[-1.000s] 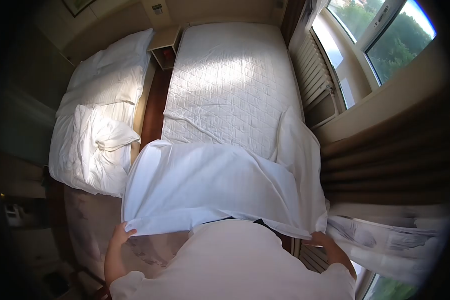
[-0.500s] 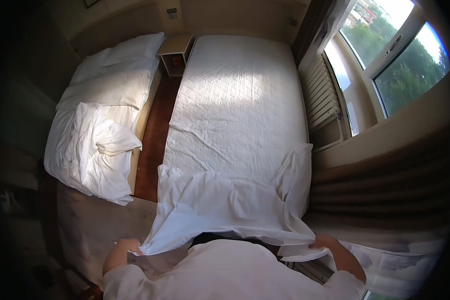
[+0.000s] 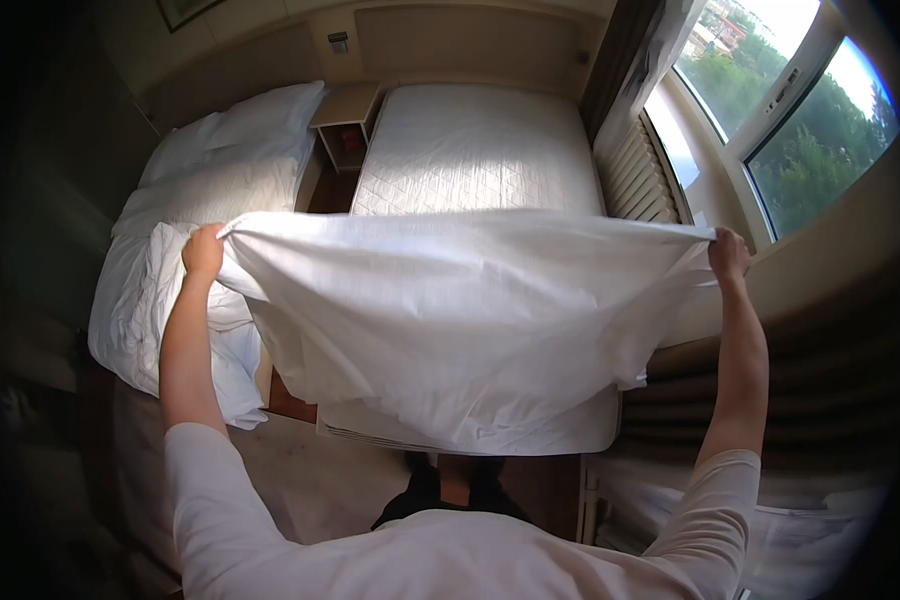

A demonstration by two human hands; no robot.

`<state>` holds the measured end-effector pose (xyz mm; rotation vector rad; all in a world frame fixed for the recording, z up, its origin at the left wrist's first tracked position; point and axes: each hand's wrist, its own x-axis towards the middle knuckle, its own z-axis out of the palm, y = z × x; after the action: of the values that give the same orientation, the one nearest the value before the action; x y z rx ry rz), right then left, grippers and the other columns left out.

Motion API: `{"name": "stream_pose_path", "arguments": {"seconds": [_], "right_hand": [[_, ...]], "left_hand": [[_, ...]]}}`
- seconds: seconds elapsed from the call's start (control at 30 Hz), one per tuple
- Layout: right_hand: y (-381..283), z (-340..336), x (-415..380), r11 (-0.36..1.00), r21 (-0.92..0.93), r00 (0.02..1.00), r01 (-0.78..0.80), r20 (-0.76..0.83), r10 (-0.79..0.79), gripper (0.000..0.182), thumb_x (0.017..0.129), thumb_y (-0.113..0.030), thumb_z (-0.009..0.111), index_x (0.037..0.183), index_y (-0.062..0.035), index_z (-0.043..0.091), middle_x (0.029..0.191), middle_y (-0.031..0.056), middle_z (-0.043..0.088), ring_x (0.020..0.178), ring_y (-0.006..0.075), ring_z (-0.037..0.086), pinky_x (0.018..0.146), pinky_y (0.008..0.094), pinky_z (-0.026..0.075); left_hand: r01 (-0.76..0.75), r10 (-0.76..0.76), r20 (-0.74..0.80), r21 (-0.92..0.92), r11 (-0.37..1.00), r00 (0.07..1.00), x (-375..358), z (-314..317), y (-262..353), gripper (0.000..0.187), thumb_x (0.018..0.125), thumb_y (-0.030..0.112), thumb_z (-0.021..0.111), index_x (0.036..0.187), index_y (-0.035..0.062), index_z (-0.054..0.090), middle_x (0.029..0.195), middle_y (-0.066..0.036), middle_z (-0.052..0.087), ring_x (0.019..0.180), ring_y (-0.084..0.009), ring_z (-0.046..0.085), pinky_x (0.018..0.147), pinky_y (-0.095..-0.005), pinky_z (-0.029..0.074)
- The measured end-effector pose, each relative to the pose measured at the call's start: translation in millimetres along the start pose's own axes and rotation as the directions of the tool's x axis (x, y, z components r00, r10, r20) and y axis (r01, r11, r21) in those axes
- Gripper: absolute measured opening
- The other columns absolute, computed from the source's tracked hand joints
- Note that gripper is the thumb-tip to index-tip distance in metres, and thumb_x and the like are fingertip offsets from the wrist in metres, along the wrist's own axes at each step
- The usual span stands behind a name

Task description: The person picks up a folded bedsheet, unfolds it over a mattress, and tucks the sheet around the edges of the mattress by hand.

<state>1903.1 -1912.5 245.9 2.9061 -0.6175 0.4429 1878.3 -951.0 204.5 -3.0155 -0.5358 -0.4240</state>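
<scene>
A white bed sheet [image 3: 450, 310] is stretched wide between my two raised hands and hangs over the foot of the bed. My left hand [image 3: 204, 252] is closed on its upper left corner, in front of the neighbouring bed. At the upper right corner, my right hand [image 3: 730, 254] grips the edge near the window side. Behind the sheet lies a quilted white mattress [image 3: 480, 140], its middle hidden by the cloth. The mattress's lower edge shows beneath the hanging fabric.
To the left stands a second bed with rumpled white bedding [image 3: 180, 290]. A small nightstand [image 3: 346, 106] sits between the beds. Along the right are a radiator [image 3: 638, 180], a window [image 3: 820, 140] and a dark curtain [image 3: 820, 370].
Both my hands have risen and moved forward from beside my body, spreading the sheet up and taut. It was bunched low at the bed's foot before.
</scene>
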Motion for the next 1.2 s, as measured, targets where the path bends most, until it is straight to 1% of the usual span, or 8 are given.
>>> {"name": "stream_pose_path", "arguments": {"seconds": [0.13,0.23,0.4,0.73,0.83,0.93,1.03,1.2], "right_hand": [[37.6,-154.3,98.2,0.945,0.164,0.889,-0.284,-0.325,0.324,0.039,0.096,-0.043,0.048,0.128,-0.0303,0.065,0.123,0.014,0.068,0.115,0.0407,0.063,0.095,0.0519,0.052],[82.9,-230.8,121.6,0.91,0.297,0.8,-0.289,-0.447,0.4,0.046,0.094,-0.052,0.047,0.131,-0.0308,0.064,0.125,0.0144,0.067,0.116,0.0401,0.063,0.097,0.0496,0.051],[140.2,-262.5,126.0,0.927,0.271,0.794,-0.261,-0.486,0.366,0.046,0.094,-0.05,0.048,0.131,-0.0268,0.064,0.125,0.0149,0.067,0.115,0.041,0.062,0.097,0.05,0.051],[116.6,-142.7,57.1,0.959,0.284,0.946,-0.002,-0.31,0.094,0.033,0.095,-0.028,0.053,0.122,-0.0192,0.069,0.113,0.0189,0.07,0.109,0.0403,0.065,0.093,0.0479,0.052],[99.1,-95.3,13.0,0.942,0.289,0.98,0.172,-0.15,-0.133,0.029,0.091,-0.016,0.054,0.113,-0.0065,0.071,0.104,0.025,0.07,0.103,0.0418,0.066,0.087,0.0463,0.052],[94.4,-31.3,-24.3,0.903,0.369,0.97,0.22,0.018,-0.244,0.019,0.085,-0.009,0.059,0.098,-0.0033,0.072,0.094,0.0265,0.069,0.097,0.0435,0.066,0.084,0.0488,0.051],[79.2,8.4,-67.0,0.907,0.343,0.945,0.244,0.127,-0.302,0.02,0.088,-0.015,0.065,0.103,-0.0031,0.072,0.096,0.0259,0.069,0.097,0.0441,0.066,0.084,0.0481,0.052],[79.6,72.6,-118.8,0.892,0.364,0.921,0.269,0.175,-0.349,0.022,0.087,-0.013,0.067,0.106,-0.0049,0.073,0.101,0.0232,0.07,0.099,0.0414,0.066,0.088,0.0457,0.053]], "left_hand": [[0.157,-0.18,-0.468,-0.088,0.984,0.865,125.1,-203.2,-20.9,0.05,0.096,0.061,0.05,0.122,0.0215,0.067,0.12,-0.018,0.067,0.112,-0.0437,0.061,0.088,-0.0524,0.051],[0.148,-0.232,-0.535,-0.196,0.969,0.812,163.5,-312.4,-53.6,0.059,0.093,0.066,0.05,0.132,0.0248,0.064,0.124,-0.014,0.068,0.117,-0.0406,0.061,0.095,-0.0479,0.049],[0.111,-0.27,-0.564,-0.3,0.947,0.78,132.8,-367.7,-51.1,0.061,0.09,0.069,0.053,0.13,0.0247,0.066,0.124,-0.013,0.068,0.116,-0.0384,0.062,0.095,-0.0454,0.049],[-0.048,0.014,-0.405,-0.073,0.996,0.914,39.9,-191.9,-37.3,0.05,0.088,0.06,0.064,0.111,0.0165,0.074,0.107,-0.015,0.071,0.101,-0.039,0.066,0.082,-0.0477,0.052],[-0.16,0.158,-0.127,-0.008,0.987,0.979,-2.3,-135.2,-22.9,0.05,0.083,0.055,0.072,0.107,0.0124,0.074,0.102,-0.015,0.07,0.097,-0.0384,0.066,0.078,-0.0474,0.051],[-0.279,0.279,0.026,0.0,0.96,0.96,-45.3,-71.0,-15.0,0.05,0.079,0.052,0.076,0.109,0.0125,0.074,0.105,-0.013,0.071,0.097,-0.0359,0.067,0.079,-0.0452,0.052],[-0.328,0.317,0.245,0.007,0.945,0.916,-73.7,-5.8,-14.5,0.046,0.095,0.052,0.056,0.119,0.0153,0.071,0.106,-0.013,0.069,0.101,-0.0338,0.065,0.085,-0.0453,0.051],[-0.489,0.495,0.216,-0.086,0.868,0.841,-116.6,64.2,-13.7,0.024,0.092,0.021,0.054,0.108,0.0094,0.068,0.103,-0.014,0.067,0.099,-0.0354,0.063,0.087,-0.0465,0.05]]}}
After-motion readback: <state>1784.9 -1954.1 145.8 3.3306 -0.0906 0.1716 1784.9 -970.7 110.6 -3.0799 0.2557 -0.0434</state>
